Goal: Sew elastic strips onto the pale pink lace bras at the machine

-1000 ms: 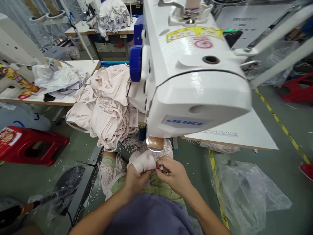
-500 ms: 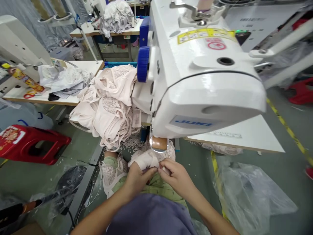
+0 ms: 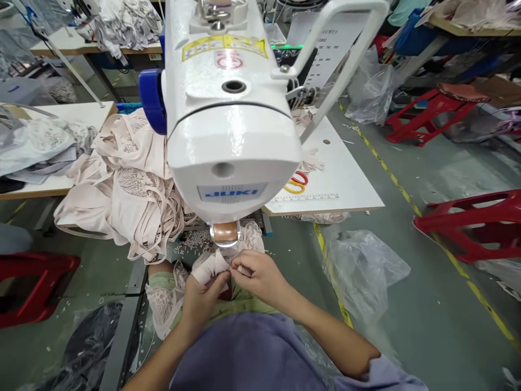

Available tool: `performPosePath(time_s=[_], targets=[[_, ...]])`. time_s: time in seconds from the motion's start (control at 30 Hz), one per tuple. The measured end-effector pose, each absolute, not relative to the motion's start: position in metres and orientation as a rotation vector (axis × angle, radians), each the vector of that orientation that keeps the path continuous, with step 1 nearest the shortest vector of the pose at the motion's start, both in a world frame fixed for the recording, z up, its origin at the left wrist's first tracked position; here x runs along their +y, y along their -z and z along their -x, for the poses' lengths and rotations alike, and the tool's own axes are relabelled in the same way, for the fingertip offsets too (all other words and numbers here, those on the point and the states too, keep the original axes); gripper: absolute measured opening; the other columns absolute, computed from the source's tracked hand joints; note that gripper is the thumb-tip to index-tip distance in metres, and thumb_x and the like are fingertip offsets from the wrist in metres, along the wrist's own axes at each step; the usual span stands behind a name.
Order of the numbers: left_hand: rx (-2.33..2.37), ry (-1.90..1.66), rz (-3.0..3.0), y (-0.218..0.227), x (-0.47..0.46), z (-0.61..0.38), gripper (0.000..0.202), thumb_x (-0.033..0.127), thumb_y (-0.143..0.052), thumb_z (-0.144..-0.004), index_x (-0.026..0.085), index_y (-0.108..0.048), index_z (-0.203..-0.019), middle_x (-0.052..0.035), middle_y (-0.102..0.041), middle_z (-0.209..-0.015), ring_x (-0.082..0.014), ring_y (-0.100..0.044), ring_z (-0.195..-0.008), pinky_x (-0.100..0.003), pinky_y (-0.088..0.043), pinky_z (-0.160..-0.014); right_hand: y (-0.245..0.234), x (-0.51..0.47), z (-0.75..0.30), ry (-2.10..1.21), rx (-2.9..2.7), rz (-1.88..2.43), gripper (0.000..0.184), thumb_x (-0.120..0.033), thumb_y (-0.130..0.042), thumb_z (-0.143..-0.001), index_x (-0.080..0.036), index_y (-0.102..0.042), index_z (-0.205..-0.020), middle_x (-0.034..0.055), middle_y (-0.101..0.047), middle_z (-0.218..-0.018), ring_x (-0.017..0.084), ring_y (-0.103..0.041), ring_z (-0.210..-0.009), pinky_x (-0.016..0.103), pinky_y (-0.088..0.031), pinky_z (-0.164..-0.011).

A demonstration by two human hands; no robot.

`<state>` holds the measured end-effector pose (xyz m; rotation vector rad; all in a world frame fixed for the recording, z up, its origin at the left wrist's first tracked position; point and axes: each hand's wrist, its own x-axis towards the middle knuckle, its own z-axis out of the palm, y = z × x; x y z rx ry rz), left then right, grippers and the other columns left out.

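Between my left hand (image 3: 198, 304) and right hand (image 3: 260, 278), a fabric piece (image 3: 212, 266) is sitting above my lap, before the sewing machine (image 3: 236, 141). A garment heap (image 3: 130, 203) is lying left of the machine. To its right, scissors (image 3: 296, 188) are resting on the desk (image 3: 345, 174), behind a ruler (image 3: 311, 197). Farther right, a plastic bag (image 3: 366, 271) is lying on the floor (image 3: 431, 320).

Dusty purple top (image 3: 248, 355), loose right sleeve (image 3: 380, 376) that matched it, light green bottoms (image 3: 247, 304), bare left hand (image 3: 200, 301), bare right hand (image 3: 262, 277)
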<state>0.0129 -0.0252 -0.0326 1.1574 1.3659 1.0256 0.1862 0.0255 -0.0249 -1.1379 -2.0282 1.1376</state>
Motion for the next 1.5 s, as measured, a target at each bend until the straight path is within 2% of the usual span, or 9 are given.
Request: performPosePath(time_s=[0.2, 0.43, 0.53, 0.7, 0.87, 1.03, 1.13, 1.3, 1.5], targets=[[1.377, -0.839, -1.22, 0.02, -0.016, -0.002, 0.031, 0.044, -0.056, -0.094, 0.016, -0.069, -0.095, -0.0028, -0.064, -0.076, -0.016, -0.055, -0.067, -0.023, -0.046, -0.06, 0.016, 0.034, -0.201, -1.545, -1.81, 1.234, 0.015, -0.026, -0.058, -0.088, -0.022, -0.071, -0.093, 0.0017, -0.067, -0.086, 0.013, -0.056, -0.069, 0.025, -0.042, -0.062], [1.274, -0.778, -1.363, 0.001, -0.007, -0.004, 0.028, 0.04, -0.053, -0.095, 0.018, -0.068, -0.101, -0.0041, -0.062, -0.077, -0.0196, -0.059, -0.075, -0.028, -0.051, -0.069, 0.012, 0.031, -0.21, -1.503, -1.789, 1.238, 0.011, -0.025, -0.056, -0.088, -0.022, -0.047, -0.083, -0.0062, -0.044, -0.069, 0.009, -0.036, -0.056, 0.022, -0.03, -0.052], [1.265, -0.769, -1.35, 0.0, -0.007, -0.007, 0.027, 0.037, -0.055, -0.094, 0.018, -0.067, -0.108, -0.0057, -0.066, -0.083, -0.0209, -0.062, -0.079, -0.029, -0.053, -0.073, 0.009, 0.029, -0.208, -1.466, -1.863, 1.253, 0.012, -0.022, -0.054, -0.087, -0.023, -0.044, -0.081, -0.0083, -0.036, -0.062, 0.009, -0.031, -0.052, 0.023, -0.024, -0.05], [1.227, -0.756, -1.385, 0.0, -0.005, -0.011, 0.027, 0.034, -0.054, -0.095, 0.02, -0.068, -0.114, -0.0076, -0.069, -0.104, -0.0223, -0.065, -0.093, -0.03, -0.052, -0.081, 0.005, 0.03, -0.208, -1.434, -1.952, 1.234, 0.011, -0.019, -0.054, -0.086, -0.022, -0.044, -0.081, -0.008, -0.042, -0.062, 0.01, -0.037, -0.055, 0.023, -0.025, -0.053], [1.282, -0.719, -1.428, 0.0, -0.001, -0.012, 0.022, 0.034, -0.056, -0.093, 0.018, -0.071, -0.098, -0.0037, -0.069, -0.083, -0.0195, -0.062, -0.082, -0.027, -0.051, -0.077, 0.002, 0.034, -0.209, -1.42, -2.001, 1.228, 0.011, -0.018, -0.058, -0.085, -0.023, -0.049, -0.089, -0.0076, -0.051, -0.067, 0.01, -0.042, -0.058, 0.022, -0.029, -0.057], [1.296, -0.705, -1.307, 0.003, 0.002, -0.01, 0.029, 0.042, -0.061, -0.089, 0.016, -0.07, -0.096, -0.0055, -0.072, -0.084, -0.0222, -0.066, -0.083, -0.028, -0.053, -0.074, 0.007, 0.045, -0.211, -1.448, -2.005, 1.244, 0.008, -0.022, -0.064, -0.083, -0.022, -0.065, -0.091, -0.0023, -0.066, -0.08, 0.014, -0.056, -0.074, 0.024, -0.035, -0.066], [1.327, -0.641, -1.23, 0.0, 0.005, -0.01, 0.032, 0.046, -0.064, -0.087, 0.015, -0.07, -0.087, -0.0063, -0.072, -0.08, -0.0243, -0.068, -0.082, -0.029, -0.055, -0.07, 0.011, 0.049, -0.212, -1.577, -1.956, 1.21, 0.012, -0.03, -0.064, -0.084, -0.019, -0.067, -0.079, -0.0015, -0.061, -0.076, 0.012, -0.052, -0.068, 0.024, -0.034, -0.061], [1.358, -0.601, -1.101, -0.005, 0.01, -0.011, 0.034, 0.048, -0.069, -0.083, 0.014, -0.069, -0.08, -0.0067, -0.071, -0.073, -0.0266, -0.069, -0.08, -0.03, -0.055, -0.066, 0.018, 0.048, -0.212, -1.999, -1.602, 1.233, 0.026, -0.041, -0.065, -0.082, -0.016, -0.062, -0.076, -0.0053, -0.041, -0.062, 0.009, -0.035, -0.056, 0.023, -0.025, -0.051], [1.299, -0.651, -0.999, 0.007, 0.011, -0.01, 0.033, 0.046, -0.072, -0.082, 0.012, -0.071, -0.086, -0.0061, -0.07, -0.072, -0.0232, -0.067, -0.071, -0.03, -0.052, -0.062, 0.033, 0.043, -0.209, -2.057, -1.415, 1.152, 0.027, -0.041, -0.068, -0.081, -0.016, -0.062, -0.078, -0.0053, -0.039, -0.063, 0.009, -0.032, -0.058, 0.023, -0.024, -0.054]])
